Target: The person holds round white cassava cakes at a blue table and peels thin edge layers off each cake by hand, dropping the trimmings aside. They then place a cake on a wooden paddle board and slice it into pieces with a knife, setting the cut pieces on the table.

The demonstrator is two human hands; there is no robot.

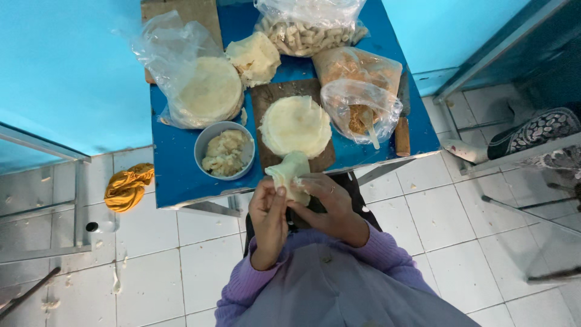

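Wrapper (290, 172) pinched between left hand (268, 215) and right hand (324, 209) off table (175, 175) front edge — liable to tear if squeezed.

Orange cloth (128, 186) on tiled floor (454, 218), patterned slipper (532, 132) near wall.

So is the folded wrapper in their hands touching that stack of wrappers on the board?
Cannot tell. In the head view the folded wrapper overlaps the edge of the stack, with no gap or contact showing.

Bright, even light (edges warped).
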